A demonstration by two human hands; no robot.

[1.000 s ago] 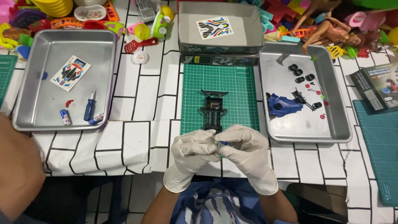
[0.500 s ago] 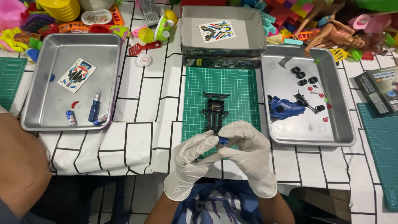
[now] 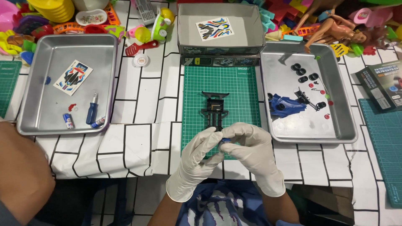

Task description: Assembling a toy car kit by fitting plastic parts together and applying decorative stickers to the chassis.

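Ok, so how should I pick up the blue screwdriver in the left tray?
Probably by its blue handle, coming from straight above. The blue screwdriver lies flat on the floor of the left metal tray, handle toward the near wall and thin shaft pointing away. The handle is the thickest part, but a small battery and another small piece lie close beside it, so pinch across it carefully.

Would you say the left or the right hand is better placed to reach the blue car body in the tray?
Right, probably: the right hand sits nearer the blue car body in the right tray; the left hand is farther.
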